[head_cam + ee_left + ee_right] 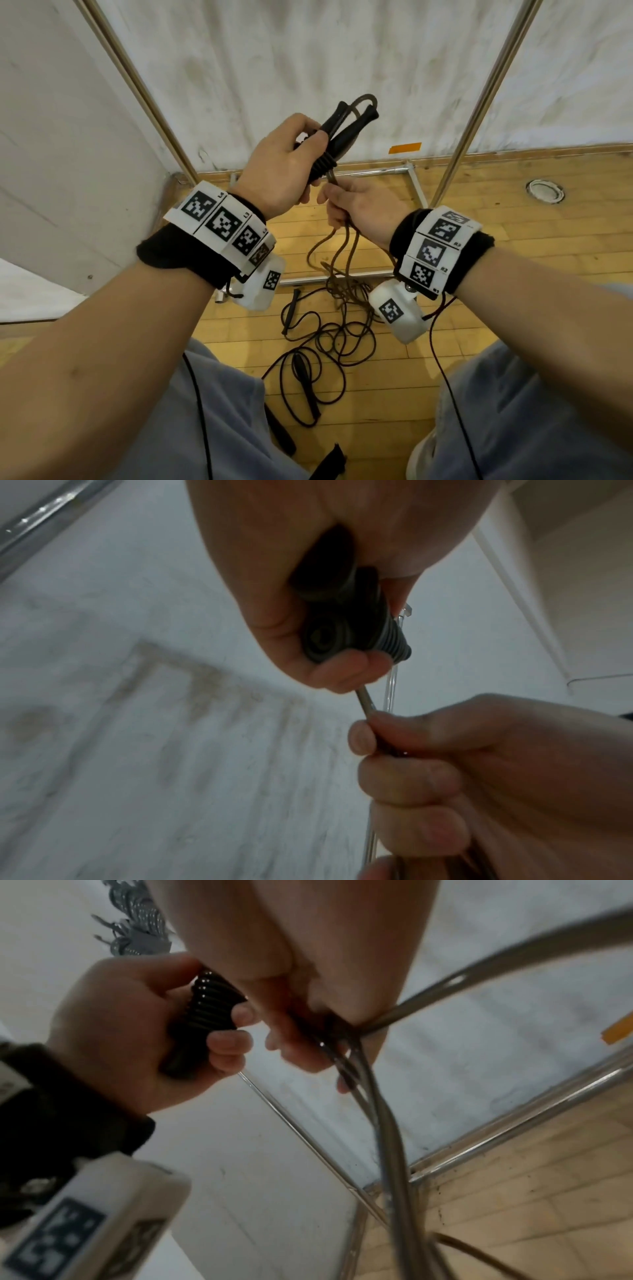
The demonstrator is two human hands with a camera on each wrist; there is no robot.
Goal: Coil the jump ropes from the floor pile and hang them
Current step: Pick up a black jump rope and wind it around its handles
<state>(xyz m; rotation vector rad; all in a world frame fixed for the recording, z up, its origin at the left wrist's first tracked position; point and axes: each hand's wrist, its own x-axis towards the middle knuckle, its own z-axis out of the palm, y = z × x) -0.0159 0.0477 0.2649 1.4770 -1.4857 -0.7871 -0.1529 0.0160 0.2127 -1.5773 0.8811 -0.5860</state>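
Note:
My left hand [291, 168] grips the two black ribbed handles [342, 133] of a jump rope, held together and pointing up and away; the handles' butt ends [325, 639] show under its fingers. Just below, my right hand [356, 209] is closed round several brown strands of that rope's cord [342, 253], which hang in loops toward the floor. In the right wrist view the cord [387, 1123] runs down from the right hand's fingers [298, 1047], next to the left hand [137, 1042] on the handles [209, 1010]. More dark jump ropes [322, 342] lie tangled on the wooden floor between my legs.
A metal rack frame stands ahead, with upright poles [479, 102] and floor bars [376, 169] against a white wall. An orange tape mark [405, 148] is on the wall's base. A round floor fitting [545, 191] sits at the right. Camera cables hang by my knees.

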